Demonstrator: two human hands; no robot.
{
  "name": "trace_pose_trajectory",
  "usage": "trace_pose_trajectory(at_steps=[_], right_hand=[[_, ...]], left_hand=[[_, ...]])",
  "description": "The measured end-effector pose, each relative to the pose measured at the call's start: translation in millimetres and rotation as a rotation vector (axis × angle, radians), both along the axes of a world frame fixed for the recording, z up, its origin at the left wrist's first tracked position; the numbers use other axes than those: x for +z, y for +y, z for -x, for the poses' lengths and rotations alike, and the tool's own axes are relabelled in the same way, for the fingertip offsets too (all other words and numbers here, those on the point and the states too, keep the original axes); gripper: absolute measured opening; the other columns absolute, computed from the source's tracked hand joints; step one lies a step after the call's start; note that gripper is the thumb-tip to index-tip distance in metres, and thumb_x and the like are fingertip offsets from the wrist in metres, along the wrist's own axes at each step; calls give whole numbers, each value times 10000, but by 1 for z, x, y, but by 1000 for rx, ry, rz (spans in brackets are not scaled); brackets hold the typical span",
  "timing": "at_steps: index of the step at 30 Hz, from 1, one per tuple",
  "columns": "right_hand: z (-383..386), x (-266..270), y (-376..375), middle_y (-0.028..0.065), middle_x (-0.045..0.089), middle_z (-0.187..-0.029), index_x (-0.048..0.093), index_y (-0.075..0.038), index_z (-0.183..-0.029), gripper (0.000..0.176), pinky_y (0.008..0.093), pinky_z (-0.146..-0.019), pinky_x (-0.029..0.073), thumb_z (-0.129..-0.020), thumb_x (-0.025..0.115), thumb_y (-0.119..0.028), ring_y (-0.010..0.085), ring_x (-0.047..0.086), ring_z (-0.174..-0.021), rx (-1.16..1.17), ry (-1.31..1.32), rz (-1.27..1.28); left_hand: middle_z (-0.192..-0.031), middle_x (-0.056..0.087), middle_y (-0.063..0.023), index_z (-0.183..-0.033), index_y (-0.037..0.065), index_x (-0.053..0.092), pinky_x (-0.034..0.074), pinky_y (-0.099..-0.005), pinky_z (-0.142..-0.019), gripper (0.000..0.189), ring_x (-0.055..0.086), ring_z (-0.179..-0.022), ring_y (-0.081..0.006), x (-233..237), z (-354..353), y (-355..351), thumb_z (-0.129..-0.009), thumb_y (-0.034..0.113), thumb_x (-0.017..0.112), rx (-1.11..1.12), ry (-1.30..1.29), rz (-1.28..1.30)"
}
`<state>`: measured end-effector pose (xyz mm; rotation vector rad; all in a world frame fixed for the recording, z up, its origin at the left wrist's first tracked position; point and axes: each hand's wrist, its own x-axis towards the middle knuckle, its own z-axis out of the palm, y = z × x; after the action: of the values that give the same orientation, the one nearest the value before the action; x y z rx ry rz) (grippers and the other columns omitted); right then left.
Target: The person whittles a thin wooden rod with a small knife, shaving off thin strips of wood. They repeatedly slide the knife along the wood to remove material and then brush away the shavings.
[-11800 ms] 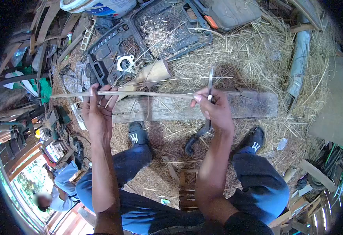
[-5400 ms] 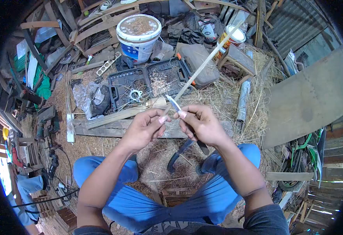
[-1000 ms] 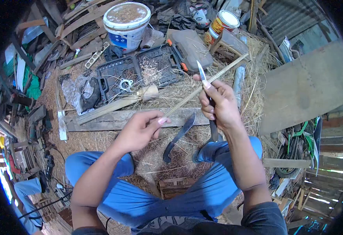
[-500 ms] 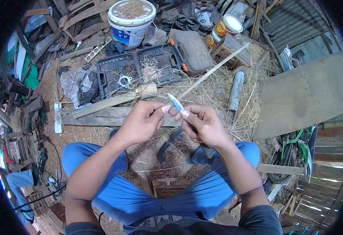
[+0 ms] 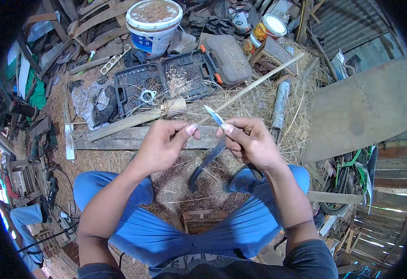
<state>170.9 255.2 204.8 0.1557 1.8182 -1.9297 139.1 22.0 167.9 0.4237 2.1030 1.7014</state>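
My left hand (image 5: 164,144) pinches the near end of a long thin wooden strip (image 5: 259,83), which slants up and away to the right. In my right hand (image 5: 250,142) is a small knife (image 5: 214,115), its blade pointing up and left beside the strip; part of its dark handle shows below the fist. Under the hands lies a grey plank (image 5: 143,138), with split bamboo pieces (image 5: 124,124) on it. A dark curved tool (image 5: 203,167) rests on the ground between my knees.
An open black tool case (image 5: 141,83) holds shavings, with a closed grey case (image 5: 226,60) beside it. Behind stand a white bucket (image 5: 153,35) and paint cans (image 5: 269,28). At right leans a large board (image 5: 361,109). Another person's leg (image 5: 27,221) shows at far left.
My right hand has moved slightly right and up with the knife, widening the gap between my hands. My left hand has shifted slightly left, and the strip's far end has moved right.
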Motion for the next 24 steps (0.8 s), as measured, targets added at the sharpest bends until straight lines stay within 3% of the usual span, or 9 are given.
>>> trace_pose_trajectory(at_steps=[2,17,19,20,24], right_hand=[[-1,5,0,-64,440,-604,686,-16,-1010,233,223,-446,286,-1045,530,-186,36,376,-497,6,13,-32],[-6,4,-1,-66,450,-592,697,-25,-990,212,227,-426,271,-1032,554,-175,32,377,-475,-72,28,-115],[1,8,12,-72,442,-587,696,-36,-979,210,219,-421,259,-1036,546,-173,28,370,-469,-205,157,-297],[8,4,33,-78,426,-583,681,-40,-987,200,217,-418,248,-1039,536,-167,30,357,-468,-349,161,-221],[11,4,44,-69,397,-599,632,-32,-1024,199,199,-386,239,-1058,520,-193,23,334,-440,-336,123,-110]], left_hand=[[-549,411,61,-924,-14,729,298,-290,-487,312,349,-546,-41,1,-1,0,-1039,225,563,4,14,15],[-608,470,57,-920,-6,721,306,-262,-514,344,394,-586,-39,9,-3,-5,-1044,269,557,-24,56,97],[-608,475,54,-921,-8,721,307,-262,-514,337,396,-587,-39,7,-4,-8,-1042,262,560,-24,45,122],[-579,481,29,-925,-8,730,328,-282,-517,303,394,-568,-54,5,-6,-11,-1030,229,573,-14,69,109],[-560,516,-9,-929,-13,735,353,-305,-523,249,404,-556,-68,-10,-8,-21,-1010,176,595,-19,-1,163]])
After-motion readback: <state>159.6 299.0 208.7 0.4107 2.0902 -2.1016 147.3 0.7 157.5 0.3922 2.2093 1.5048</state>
